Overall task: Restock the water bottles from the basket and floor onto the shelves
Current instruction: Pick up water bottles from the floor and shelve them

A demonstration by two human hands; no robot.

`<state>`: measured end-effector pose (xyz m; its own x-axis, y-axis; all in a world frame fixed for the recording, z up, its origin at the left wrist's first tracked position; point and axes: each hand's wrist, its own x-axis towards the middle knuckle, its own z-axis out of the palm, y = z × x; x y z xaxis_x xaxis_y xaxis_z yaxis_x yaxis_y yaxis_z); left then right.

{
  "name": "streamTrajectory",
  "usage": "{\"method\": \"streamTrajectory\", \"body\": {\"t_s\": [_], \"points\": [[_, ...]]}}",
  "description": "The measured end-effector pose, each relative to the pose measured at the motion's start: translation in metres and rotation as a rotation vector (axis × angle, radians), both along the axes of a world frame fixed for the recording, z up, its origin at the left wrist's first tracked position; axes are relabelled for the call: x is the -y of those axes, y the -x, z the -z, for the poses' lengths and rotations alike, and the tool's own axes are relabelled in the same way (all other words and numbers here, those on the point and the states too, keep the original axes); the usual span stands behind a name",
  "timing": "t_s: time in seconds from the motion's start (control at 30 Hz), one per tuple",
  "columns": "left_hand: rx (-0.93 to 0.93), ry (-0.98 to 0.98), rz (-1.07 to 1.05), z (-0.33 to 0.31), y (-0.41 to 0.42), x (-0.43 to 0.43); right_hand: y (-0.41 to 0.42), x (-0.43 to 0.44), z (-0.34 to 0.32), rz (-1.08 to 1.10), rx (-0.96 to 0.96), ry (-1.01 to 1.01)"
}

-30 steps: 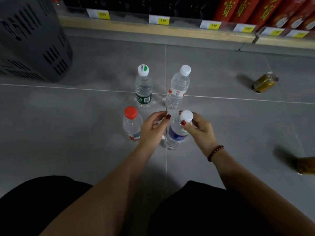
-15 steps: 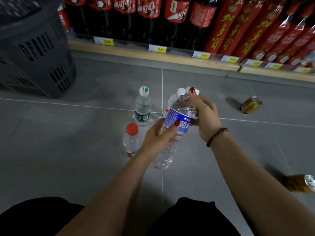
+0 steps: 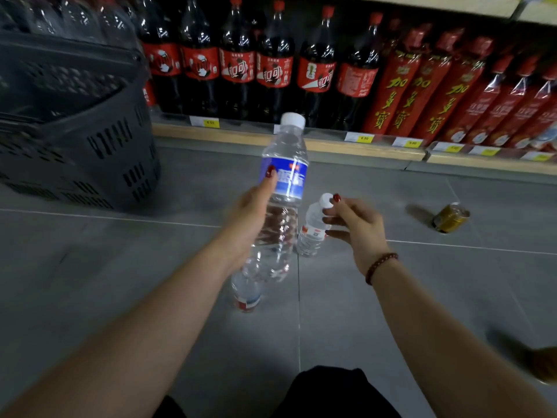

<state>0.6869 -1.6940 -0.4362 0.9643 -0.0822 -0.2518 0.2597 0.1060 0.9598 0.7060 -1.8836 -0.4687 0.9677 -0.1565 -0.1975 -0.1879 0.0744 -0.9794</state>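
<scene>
Gripping bottle (image 3: 286, 179), left hand (image 3: 250, 212), seemingly upright.

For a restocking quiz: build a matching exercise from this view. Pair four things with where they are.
1 clear plastic bottle with blue label
2 small clear bottle with white cap and red-and-white label
3 gold metal can
4 dark grey slotted plastic basket

A on its side on the floor
B gripped by the left hand, off the floor
C on the floor, far left
D upright on the floor beside the right hand

Pairs: 1-B, 2-D, 3-A, 4-C
</scene>
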Motion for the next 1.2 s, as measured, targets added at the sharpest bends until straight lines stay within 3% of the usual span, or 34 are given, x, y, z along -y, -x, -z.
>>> {"method": "streamTrajectory", "body": {"t_s": [0.17,0.27,0.5,0.8,1.03,1.2], "points": [[-0.003,-0.059,-0.133,0.006,-0.022,-0.037,-0.006,0.001,0.051,0.214,-0.144,-0.006],[-0.075,-0.034,-0.229,0.026,-0.029,-0.048,-0.02,-0.004,0.073,0.17,-0.206,0.063],[-0.168,0.252,-0.243,0.049,-0.04,-0.06,-0.053,-0.019,0.11,0.112,-0.127,0.137],[-0.175,0.21,-0.229,0.058,-0.05,-0.065,-0.071,-0.021,0.129,0.127,-0.162,0.208],[-0.158,0.454,-0.26,0.047,-0.05,-0.058,-0.062,-0.01,0.084,0.096,-0.141,0.099],[-0.193,0.377,-0.298,-0.024,-0.037,-0.053,-0.058,-0.01,-0.009,0.05,-0.115,0.052]]}}
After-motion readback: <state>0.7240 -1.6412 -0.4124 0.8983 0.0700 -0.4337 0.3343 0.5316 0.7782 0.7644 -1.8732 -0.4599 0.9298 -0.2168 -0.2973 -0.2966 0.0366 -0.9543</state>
